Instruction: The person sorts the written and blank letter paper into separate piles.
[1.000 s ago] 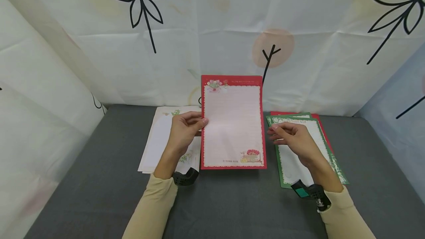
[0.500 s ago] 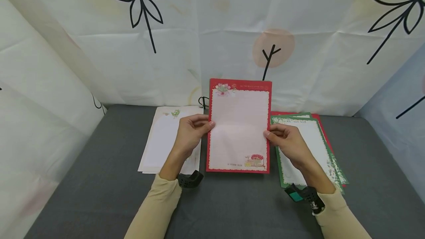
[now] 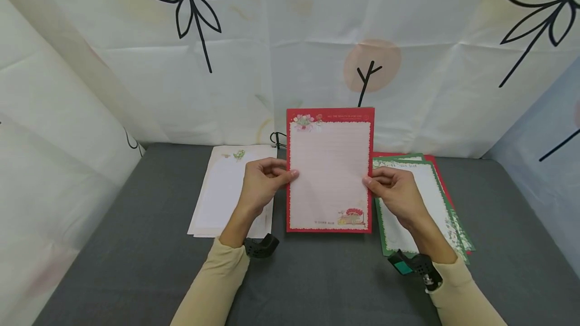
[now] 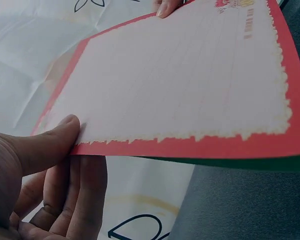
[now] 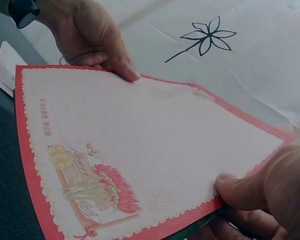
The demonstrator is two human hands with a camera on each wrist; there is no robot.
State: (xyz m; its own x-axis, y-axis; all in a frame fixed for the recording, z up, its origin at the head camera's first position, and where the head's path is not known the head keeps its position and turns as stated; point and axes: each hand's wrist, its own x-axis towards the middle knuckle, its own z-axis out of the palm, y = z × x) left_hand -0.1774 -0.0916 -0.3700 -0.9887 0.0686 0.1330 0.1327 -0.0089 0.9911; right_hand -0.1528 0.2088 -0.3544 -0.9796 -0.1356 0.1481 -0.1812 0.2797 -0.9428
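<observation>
A red-bordered sheet of letter paper (image 3: pixel 330 175), with flowers printed at two corners, is held up above the table. My left hand (image 3: pixel 260 185) pinches its left edge, thumb on the front and fingers behind. At the right edge, my right hand (image 3: pixel 399 195) pinches it between thumb and fingers. From the left wrist, a green layer (image 4: pixel 240 163) shows beneath the red border; how many sheets are held I cannot tell. The right wrist view shows the printed red bouquet (image 5: pixel 110 187) at the lower corner, near the right thumb.
Pale sheets of paper (image 3: pixel 222 190) lie behind the left hand. On the right, under the right hand, are overlapping green-bordered sheets (image 3: pixel 419 175) and a red one (image 3: pixel 441 175). A grey cloth (image 3: pixel 326 286) covers the table; white patterned fabric (image 3: pixel 308 64) hangs behind.
The paper and left hand have shifted right and slightly down. My right hand, earlier apart from the paper over the green sheets, now pinches its right edge.
</observation>
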